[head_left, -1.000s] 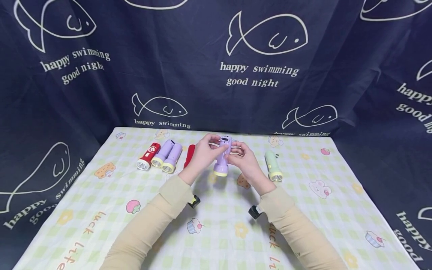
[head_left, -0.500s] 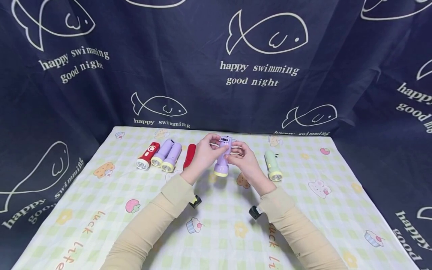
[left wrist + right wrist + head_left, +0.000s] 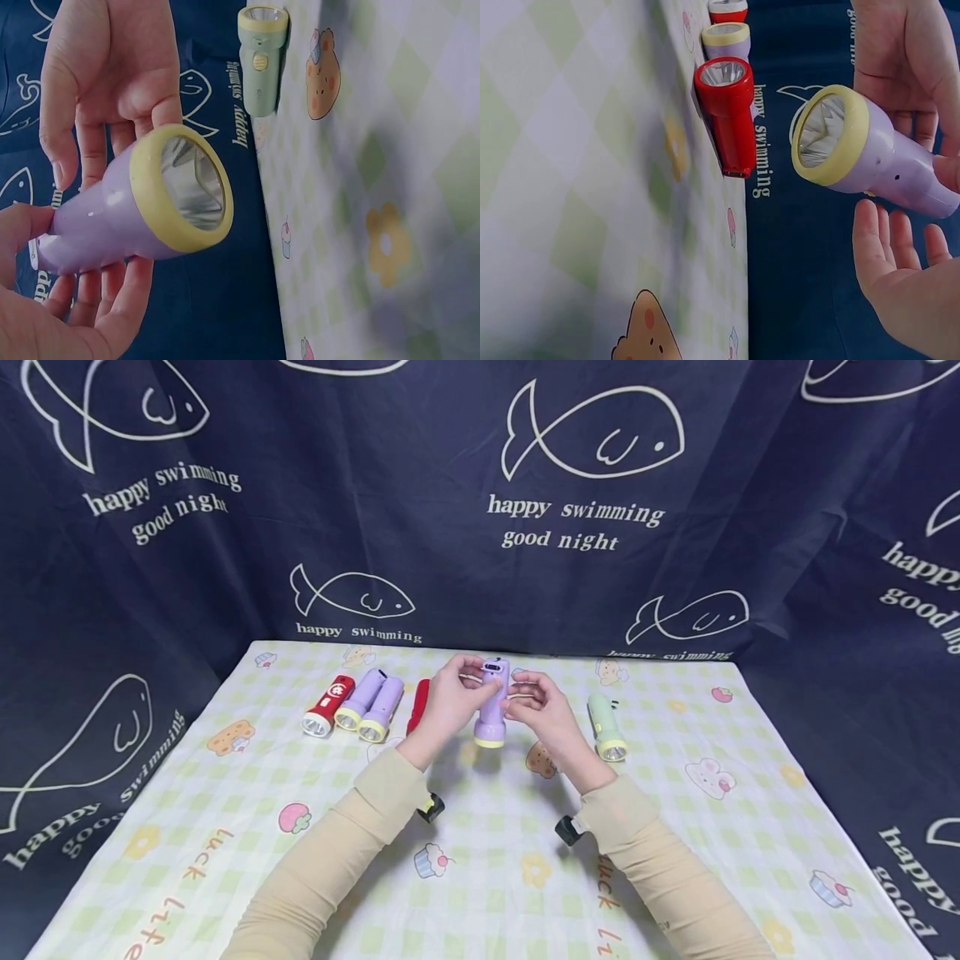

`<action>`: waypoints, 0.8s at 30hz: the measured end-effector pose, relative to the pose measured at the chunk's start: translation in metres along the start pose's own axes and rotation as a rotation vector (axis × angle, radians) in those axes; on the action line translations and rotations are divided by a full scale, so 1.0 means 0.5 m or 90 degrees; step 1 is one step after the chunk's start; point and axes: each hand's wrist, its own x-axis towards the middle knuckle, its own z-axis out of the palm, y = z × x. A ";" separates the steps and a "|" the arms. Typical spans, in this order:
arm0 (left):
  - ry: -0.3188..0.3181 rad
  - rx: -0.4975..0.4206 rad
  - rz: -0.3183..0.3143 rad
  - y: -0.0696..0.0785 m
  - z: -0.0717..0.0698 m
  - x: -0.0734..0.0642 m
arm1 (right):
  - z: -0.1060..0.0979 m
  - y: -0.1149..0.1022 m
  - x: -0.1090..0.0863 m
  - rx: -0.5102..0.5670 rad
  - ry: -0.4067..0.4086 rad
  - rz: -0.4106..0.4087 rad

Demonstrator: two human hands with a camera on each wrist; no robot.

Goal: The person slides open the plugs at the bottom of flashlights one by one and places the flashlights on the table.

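A purple flashlight [image 3: 491,722] with a yellow lens rim is held above the table, lens end downward and toward the person in the head view. My left hand [image 3: 456,700] grips its body, thumb on one side and fingers on the other. My right hand [image 3: 553,717] is close by on the right. In the right wrist view, that right hand [image 3: 915,300] has its fingers extended just beside the flashlight [image 3: 877,154], with a small gap visible. The lens of the flashlight [image 3: 97,221] looks unlit in the left wrist view. A red flashlight [image 3: 420,703] lies partly hidden behind my left hand.
On the left of the table lie a red flashlight [image 3: 329,706] and two purple flashlights [image 3: 360,700], side by side. A green flashlight [image 3: 606,727] lies to the right. A checked cloth [image 3: 495,893] covers the table, and a dark blue curtain [image 3: 450,460] hangs behind.
The purple flashlight has shifted slightly left and up with my left hand. My right thumb and fingers have come away from it. The flashlights on the table have stayed put.
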 end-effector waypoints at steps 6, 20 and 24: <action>0.043 0.009 0.005 0.008 0.005 0.000 | 0.002 0.000 0.000 -0.010 0.017 -0.015; 0.099 0.041 0.023 0.023 0.031 -0.008 | 0.029 0.008 0.005 -0.098 0.097 -0.063; 0.104 0.041 0.024 0.025 0.035 -0.011 | 0.040 -0.004 0.000 -0.097 0.115 -0.033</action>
